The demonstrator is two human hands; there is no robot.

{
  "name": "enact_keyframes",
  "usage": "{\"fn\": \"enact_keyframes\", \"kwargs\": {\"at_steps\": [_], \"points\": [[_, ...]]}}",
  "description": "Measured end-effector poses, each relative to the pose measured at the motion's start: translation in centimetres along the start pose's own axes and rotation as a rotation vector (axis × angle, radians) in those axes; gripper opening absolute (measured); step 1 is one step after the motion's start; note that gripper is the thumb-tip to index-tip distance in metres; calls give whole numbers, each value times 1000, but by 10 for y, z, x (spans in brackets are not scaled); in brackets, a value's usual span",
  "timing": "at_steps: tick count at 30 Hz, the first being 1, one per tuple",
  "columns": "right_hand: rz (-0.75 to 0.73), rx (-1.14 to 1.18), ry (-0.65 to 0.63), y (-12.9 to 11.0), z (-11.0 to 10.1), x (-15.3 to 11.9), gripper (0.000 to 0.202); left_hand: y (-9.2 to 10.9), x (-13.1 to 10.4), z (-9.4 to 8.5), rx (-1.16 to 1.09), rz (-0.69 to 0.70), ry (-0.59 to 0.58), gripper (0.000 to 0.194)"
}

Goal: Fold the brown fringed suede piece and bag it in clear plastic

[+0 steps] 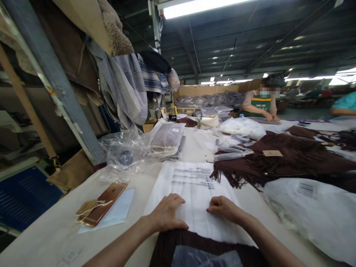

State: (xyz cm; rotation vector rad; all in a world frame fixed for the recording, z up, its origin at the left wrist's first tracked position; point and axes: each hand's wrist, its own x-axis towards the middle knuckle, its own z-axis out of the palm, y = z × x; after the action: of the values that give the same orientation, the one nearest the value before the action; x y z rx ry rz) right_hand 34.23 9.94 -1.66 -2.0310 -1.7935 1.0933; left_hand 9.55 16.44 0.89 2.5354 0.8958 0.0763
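Note:
A white plastic bag [194, 200] with printed dark lines lies flat in front of me on the table. My left hand [170, 212] rests on its left side, fingers spread, the thumb at the upper edge of a dark brown fringed piece [167, 243]. On the right side of the bag, my right hand [224, 209] is closed, thumb and fingers drawn together on the film. The fringed piece reaches under the near edge of the view, with a clear-grey plastic packet [205, 256] on top of it.
Left are a phone [104, 204] with a tag and crumpled clear plastic [122, 152]. Ahead lies a stack of wrapped packets [167, 139]. Brown fringed goods [294, 155] and a full white plastic bag [314, 211] occupy the right. A co-worker [260, 102] stands beyond; a metal post [55, 81] rises left.

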Motion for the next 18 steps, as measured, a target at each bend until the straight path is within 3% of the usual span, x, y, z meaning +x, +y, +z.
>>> {"fn": "enact_keyframes", "kwargs": {"at_steps": [4,8,12,14,16,18], "points": [[6,12,-47,-4,-11,4,23,13,5,3,179,-17,10,14],[-58,-53,22,-18,-17,-15,31,8,16,2,302,-63,35,22],[-121,-256,186,-25,-6,-45,49,4,21,-3,370,-64,45,24],[-116,-393,297,-21,1,-56,36,4,19,-7,395,-43,41,19],[-103,-496,380,-11,5,-65,41,2,12,-12,412,-23,33,13],[-102,-560,429,4,7,-73,40,-4,0,-18,422,-47,46,21]]}}
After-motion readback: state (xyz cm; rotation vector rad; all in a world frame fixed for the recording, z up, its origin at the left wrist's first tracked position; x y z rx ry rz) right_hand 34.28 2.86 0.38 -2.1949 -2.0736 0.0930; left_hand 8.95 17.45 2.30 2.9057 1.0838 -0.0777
